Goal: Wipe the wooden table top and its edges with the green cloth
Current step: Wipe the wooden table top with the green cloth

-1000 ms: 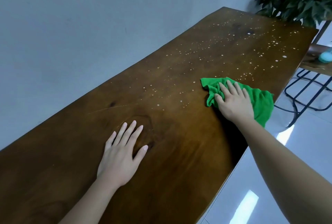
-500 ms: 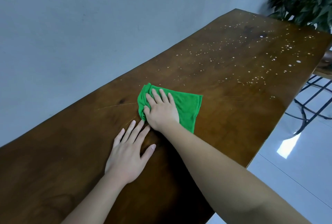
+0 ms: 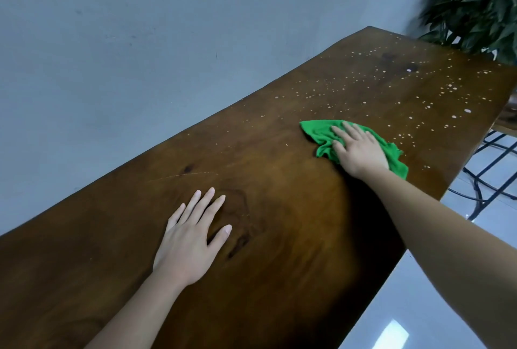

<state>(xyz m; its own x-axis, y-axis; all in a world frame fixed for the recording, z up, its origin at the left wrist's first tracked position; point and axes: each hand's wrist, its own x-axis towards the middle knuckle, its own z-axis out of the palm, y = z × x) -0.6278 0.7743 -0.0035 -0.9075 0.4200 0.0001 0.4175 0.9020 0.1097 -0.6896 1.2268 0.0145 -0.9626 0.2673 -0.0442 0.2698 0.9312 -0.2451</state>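
Green cloth (image 3: 321, 133) lies bunched on the wooden table top (image 3: 279, 180), pressed under the flat-fingered right hand (image 3: 359, 151). Left hand (image 3: 190, 236) rests flat, fingers spread, well apart, holding nothing.

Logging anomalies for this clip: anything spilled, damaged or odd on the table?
Yes. Pale specks dot the far end of the wooden table, beyond the green cloth under the right hand, like an unwiped spill. A thin light scratch lies ahead of the left hand.

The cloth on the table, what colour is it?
The cloth is plain bright green, with no pattern; the head view shows it clearly.
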